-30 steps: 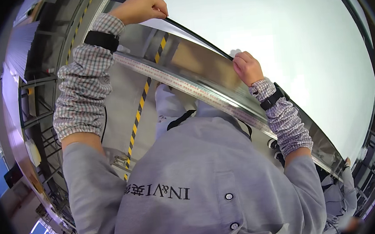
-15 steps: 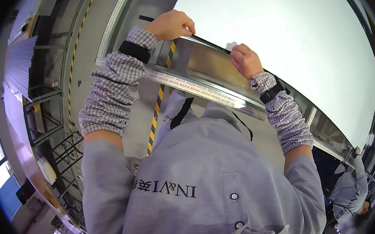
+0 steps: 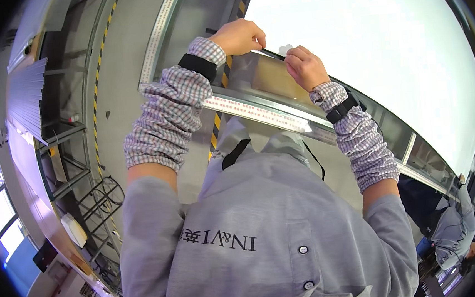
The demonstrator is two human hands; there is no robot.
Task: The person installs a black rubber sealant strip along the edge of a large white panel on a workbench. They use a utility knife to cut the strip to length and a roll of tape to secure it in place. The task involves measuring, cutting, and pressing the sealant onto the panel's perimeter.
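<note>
Both hands pinch a thin dark strip [image 3: 271, 54] along the near edge of the big white panel [image 3: 363, 43]: left hand [image 3: 238, 37] closed on its left end, right hand [image 3: 305, 68] just beside. The strip looks light and bendy, best gripped close together at its edge.

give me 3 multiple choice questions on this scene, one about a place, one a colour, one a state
1. Where are both hands?
A. at the white panel's dark edge
B. on the floor
C. in pockets

2. What colours are the floor stripe?
A. red and white
B. yellow and black
C. blue and green

3. How is the left hand?
A. open flat
B. hanging loose
C. fingers pinched on the edge

Answers:
1 A, the left hand and right hand meet at the edge of the panel.
2 B, the stripe shows yellow and black bars.
3 C, its fingers curl onto the edge.
</note>
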